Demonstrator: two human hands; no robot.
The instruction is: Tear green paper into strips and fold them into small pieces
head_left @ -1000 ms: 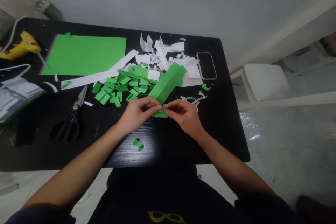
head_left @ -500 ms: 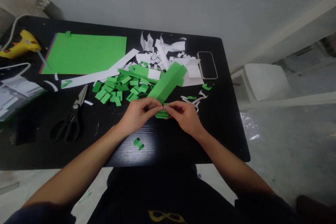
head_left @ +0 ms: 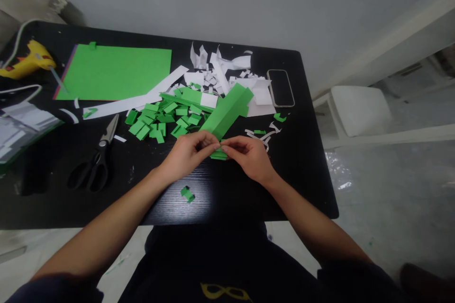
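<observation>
At the far left of a black rectangular worktop [head_left: 298,189] lies a yellow plastic glue gun [head_left: 30,62], with a stack of white paper pieces [head_left: 23,125] nearer the front. To the right, a large bright green rectangular sheet [head_left: 117,73] lies flat near the back edge, and a pair of black-handled metal scissors [head_left: 97,161] rests below it, blades pointing away from the person. A long white paper strip [head_left: 135,104] slants past the sheet's lower corner towards a heap of small folded green paper tabs [head_left: 152,122]. Nearer the front edge lies one loose, bent green paper scrap [head_left: 187,194]. The person's left hand [head_left: 187,154] and right hand [head_left: 251,157] meet at the fingertips, thumbs and forefingers pinched on a small layered green paper piece [head_left: 218,155] between them, partly hidden by the fingers. Just beyond it lies a wide, long green paper strip [head_left: 229,112]. Crumpled white paper scraps [head_left: 232,64] lie behind that strip, and a dark-screened phone [head_left: 280,88] with a pale rim lies near the right edge.
</observation>
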